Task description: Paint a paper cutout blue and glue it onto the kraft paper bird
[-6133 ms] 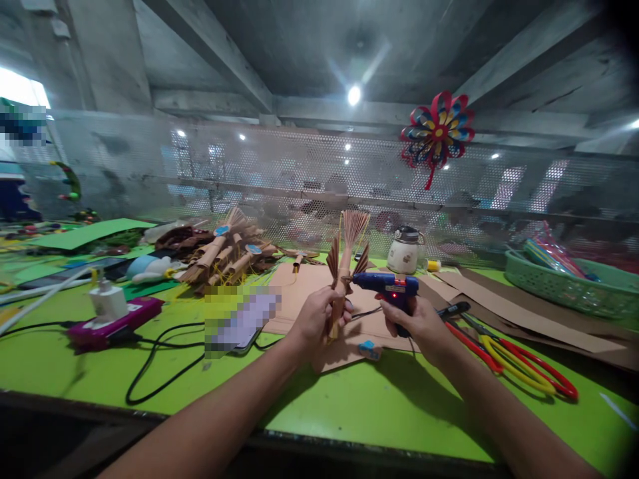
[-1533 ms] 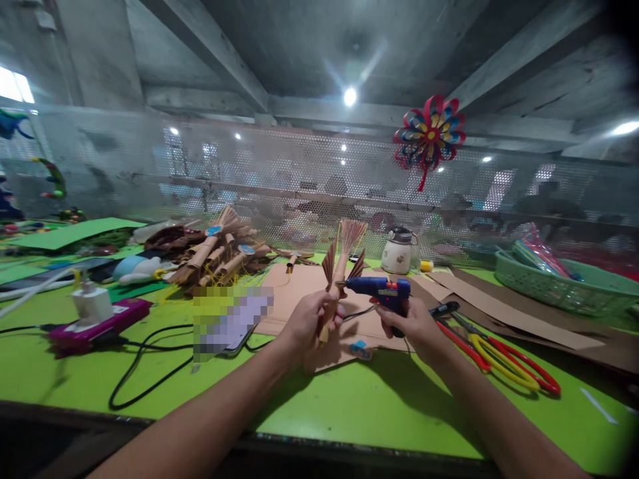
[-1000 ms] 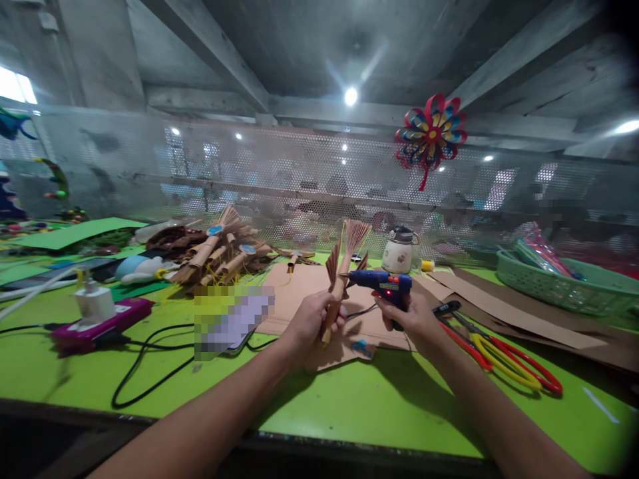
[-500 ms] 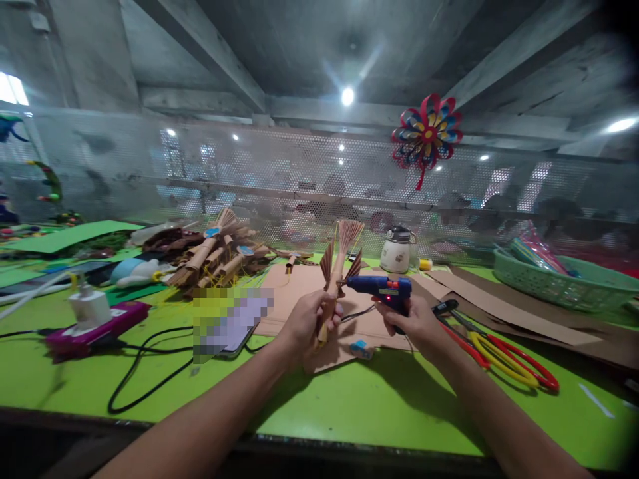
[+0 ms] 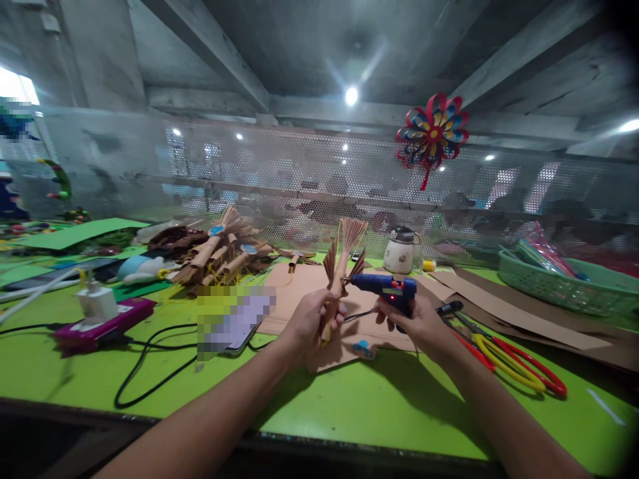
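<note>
The paper toy [image 5: 343,261] is held almost upright by the left hand [image 5: 312,319], the glue gun [image 5: 383,285] sideways to it by the right hand [image 5: 415,320].

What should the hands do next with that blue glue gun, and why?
Perhaps the right hand should gently squeeze out a small dab of glue. The blue glue gun has its nozzle right at the paper figure, though I can't tell if they touch. The left hand holds the figure, and the gun's red light glows.
</note>
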Tool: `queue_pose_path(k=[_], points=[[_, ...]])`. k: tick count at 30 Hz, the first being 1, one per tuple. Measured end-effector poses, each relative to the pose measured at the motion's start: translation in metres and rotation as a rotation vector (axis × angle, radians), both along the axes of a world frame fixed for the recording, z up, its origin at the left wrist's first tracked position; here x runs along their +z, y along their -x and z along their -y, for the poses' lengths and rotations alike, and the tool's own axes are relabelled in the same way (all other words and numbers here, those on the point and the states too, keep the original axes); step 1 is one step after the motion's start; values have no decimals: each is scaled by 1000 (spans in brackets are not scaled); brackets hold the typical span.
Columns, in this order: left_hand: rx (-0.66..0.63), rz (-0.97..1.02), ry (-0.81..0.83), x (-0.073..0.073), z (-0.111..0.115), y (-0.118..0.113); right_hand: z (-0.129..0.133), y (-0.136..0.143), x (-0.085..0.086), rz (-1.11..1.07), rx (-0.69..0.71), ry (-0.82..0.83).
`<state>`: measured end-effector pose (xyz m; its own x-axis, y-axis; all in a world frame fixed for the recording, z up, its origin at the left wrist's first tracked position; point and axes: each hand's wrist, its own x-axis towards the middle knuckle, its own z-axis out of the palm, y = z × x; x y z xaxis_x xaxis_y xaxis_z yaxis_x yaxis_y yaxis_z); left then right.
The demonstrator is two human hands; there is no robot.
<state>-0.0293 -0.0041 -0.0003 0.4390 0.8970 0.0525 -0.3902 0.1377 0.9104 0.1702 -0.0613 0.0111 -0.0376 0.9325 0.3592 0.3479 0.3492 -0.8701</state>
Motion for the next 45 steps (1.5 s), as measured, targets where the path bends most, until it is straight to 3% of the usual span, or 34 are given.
queue_pose_path(k=[11, 21, 34, 45], points=[[-2, 6, -14, 0, 0, 0, -9, -7, -15, 79, -72, -34], [5, 7, 36, 3, 2, 0, -4, -4, -14, 69, -27, -10], [53, 4, 2, 7, 7, 1, -2, -1, -11, 58, -54, -10], [12, -29, -44, 4, 5, -1, -6, -5, -15, 114, -70, -51]])
